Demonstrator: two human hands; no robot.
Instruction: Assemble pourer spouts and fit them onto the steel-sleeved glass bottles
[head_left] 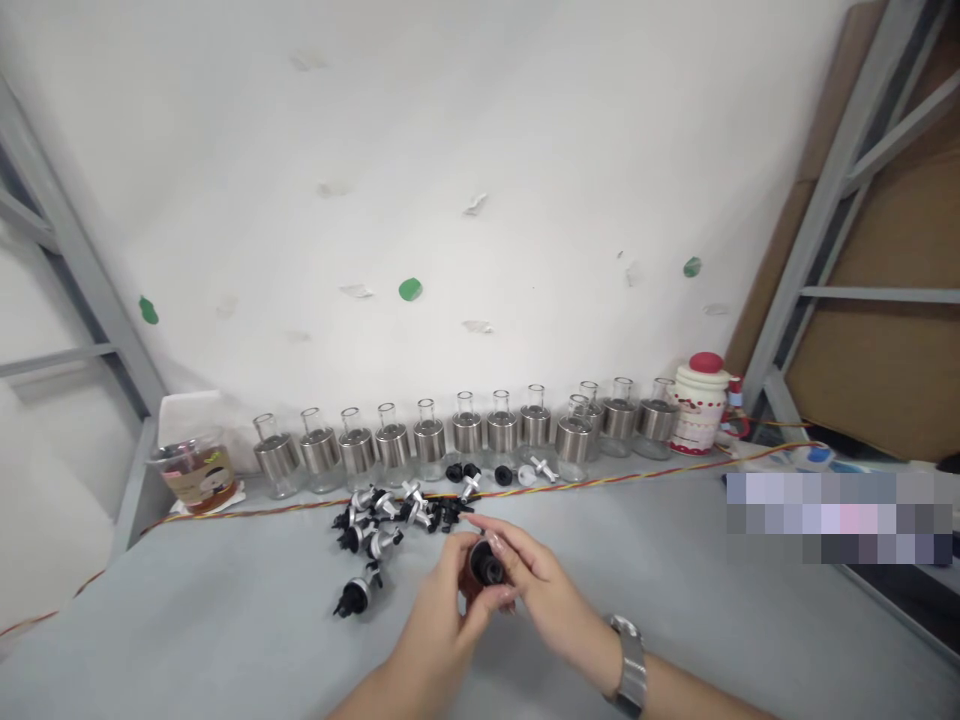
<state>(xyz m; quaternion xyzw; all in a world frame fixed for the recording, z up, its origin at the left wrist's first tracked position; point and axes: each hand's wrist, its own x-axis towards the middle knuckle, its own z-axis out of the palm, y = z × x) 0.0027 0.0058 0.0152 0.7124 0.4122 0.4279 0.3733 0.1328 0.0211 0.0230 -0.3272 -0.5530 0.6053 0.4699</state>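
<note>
L hand [444,595] + R hand [538,572] meet low at centre, just above the worktop [247,600] — both in a closed grip on a black ringed pourer part [489,566], its round end facing up btwn the fingers (lower portion hidden, so can't tell its full shape). Silver watch [630,665] on R wrist. Just L of the hands: loose pile of silver-and-black bottle pourers [384,541], w/ one single pourer [356,596] lying apart, nearer the person. Behind: 12 glass bottles w/ steel sleeves [430,441], upright in a row along the wall [540,150], necks uncovered. A few black caps [503,476] lie in front of them, near a red-yellow wire [615,481]. Red-topped jar [699,412] at the row's R end; clear cup w/ brown liquid [196,480] far L.
</note>
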